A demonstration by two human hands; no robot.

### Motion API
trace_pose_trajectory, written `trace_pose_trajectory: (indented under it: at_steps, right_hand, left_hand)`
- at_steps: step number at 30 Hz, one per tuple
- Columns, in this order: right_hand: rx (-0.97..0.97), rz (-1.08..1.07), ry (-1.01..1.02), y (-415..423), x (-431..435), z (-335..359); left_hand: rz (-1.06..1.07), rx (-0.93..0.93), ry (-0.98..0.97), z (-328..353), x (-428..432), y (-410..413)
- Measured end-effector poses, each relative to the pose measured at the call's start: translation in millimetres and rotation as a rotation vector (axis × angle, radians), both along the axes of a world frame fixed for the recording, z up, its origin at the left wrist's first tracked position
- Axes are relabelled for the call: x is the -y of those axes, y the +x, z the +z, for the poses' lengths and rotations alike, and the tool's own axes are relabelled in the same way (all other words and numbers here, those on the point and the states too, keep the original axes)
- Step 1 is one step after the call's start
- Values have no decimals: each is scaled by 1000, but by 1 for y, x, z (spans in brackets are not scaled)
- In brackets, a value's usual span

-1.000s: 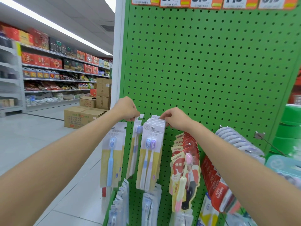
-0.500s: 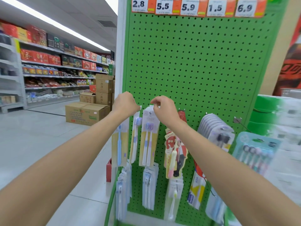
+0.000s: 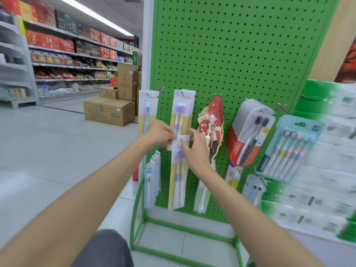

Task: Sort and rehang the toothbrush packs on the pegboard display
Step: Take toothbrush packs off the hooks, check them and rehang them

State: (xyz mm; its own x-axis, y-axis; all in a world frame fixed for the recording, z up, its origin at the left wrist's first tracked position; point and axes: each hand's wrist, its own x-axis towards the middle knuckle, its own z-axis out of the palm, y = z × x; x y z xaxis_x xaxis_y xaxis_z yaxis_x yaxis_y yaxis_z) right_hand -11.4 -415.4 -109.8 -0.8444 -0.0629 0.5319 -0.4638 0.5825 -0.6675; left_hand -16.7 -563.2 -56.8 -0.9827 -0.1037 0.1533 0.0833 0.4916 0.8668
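Holding twin toothbrush pack [image 3: 179,170] before the green pegboard [image 3: 231,54], below hung twin packs [image 3: 183,112] | left hand [image 3: 160,132] and right hand [image 3: 195,151] fingers both pinch its white header | likely to aim its hanging hole.

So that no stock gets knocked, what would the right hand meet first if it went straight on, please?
The right hand pinches a pack; beyond that, probably the hanging twin-brush packs, though depth is unclear.
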Motion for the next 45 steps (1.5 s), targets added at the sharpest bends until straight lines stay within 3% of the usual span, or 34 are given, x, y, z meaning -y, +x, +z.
trace_pose_trajectory:
  at_steps: [8,13,16,21,30,35,42,45]
  right_hand:
    - [404,29,-253,6,-28,-111]
    - [444,3,-344,8,-43,-163]
    - [479,-40,-421,4,-46,-177]
    - [490,-89,-478,-5,-53,-172]
    - [538,2,-544,-1,-56,-164]
    - [533,77,-482,2,-59,-167]
    - [752,292,-111,20,-59,-182]
    - [917,370,-195,24,-57,-194]
  left_hand:
    - [-177,155,239,-127,-20,-2]
    - [-206,283,411,-184,-36,-6]
    - [-235,373,621,-205,-42,-5]
    - [-385,449,379,-223,-54,3]
    - [-285,412,450,-231,-47,7]
    - [-224,370,543,-225,-49,14]
    - [-21,294,777,-220,-43,9]
    - [8,280,780,-218,-38,7]
